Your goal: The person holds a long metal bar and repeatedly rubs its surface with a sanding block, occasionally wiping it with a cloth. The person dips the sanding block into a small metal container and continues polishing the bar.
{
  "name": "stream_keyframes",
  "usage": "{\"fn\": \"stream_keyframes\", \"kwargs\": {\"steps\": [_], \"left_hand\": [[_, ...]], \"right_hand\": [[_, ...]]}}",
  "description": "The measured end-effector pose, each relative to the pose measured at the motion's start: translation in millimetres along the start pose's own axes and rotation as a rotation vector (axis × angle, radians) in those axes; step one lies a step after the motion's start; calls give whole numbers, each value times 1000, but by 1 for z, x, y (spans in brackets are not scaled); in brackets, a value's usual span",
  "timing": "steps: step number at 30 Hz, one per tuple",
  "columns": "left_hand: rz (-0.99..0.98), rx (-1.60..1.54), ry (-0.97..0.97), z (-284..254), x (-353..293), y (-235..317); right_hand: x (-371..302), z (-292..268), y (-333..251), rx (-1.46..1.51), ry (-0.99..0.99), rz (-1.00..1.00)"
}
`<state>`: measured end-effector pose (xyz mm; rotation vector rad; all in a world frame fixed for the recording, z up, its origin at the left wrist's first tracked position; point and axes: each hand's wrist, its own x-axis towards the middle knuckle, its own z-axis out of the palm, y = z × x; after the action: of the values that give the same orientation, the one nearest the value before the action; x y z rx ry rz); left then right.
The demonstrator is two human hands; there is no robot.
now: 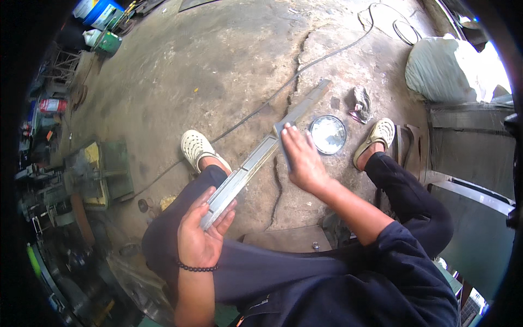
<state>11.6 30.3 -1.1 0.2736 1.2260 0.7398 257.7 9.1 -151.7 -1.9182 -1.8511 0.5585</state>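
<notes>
A long grey metal bar [256,158] with shallow recesses along its side slants up from my lap toward the far right. My left hand [204,231], a beaded bracelet at its wrist, cradles the near end between thumb and fingers. Around the bar's middle, my right hand [304,158] presses a dark grey sheet [282,143], which looks like sandpaper, against it with the fingers held together. The palm hides part of that sheet. Just beyond my right hand, a round shallow metal bowl [328,134] with shiny liquid-looking contents stands on the floor.
A crumpled rag [360,104] lies past the bowl. A dark cable [305,70] crosses the cracked concrete floor [218,71]. Metal cabinets [471,152] and a pale sack [441,68] stand at right; machine parts [101,174] and buckets [106,42] line the left. My feet flank the work.
</notes>
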Motion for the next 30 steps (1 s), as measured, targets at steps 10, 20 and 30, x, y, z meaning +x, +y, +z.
{"fn": "stream_keyframes", "kwargs": {"steps": [10,20,30], "left_hand": [[32,32,33,2,0,-4],[37,55,86,-3,2,-4],[56,31,89,-5,3,-6]], "right_hand": [[-15,18,-14,-57,-33,40],[-24,17,-40,-40,-49,-199],[-28,13,-77,51,-66,-247]]}}
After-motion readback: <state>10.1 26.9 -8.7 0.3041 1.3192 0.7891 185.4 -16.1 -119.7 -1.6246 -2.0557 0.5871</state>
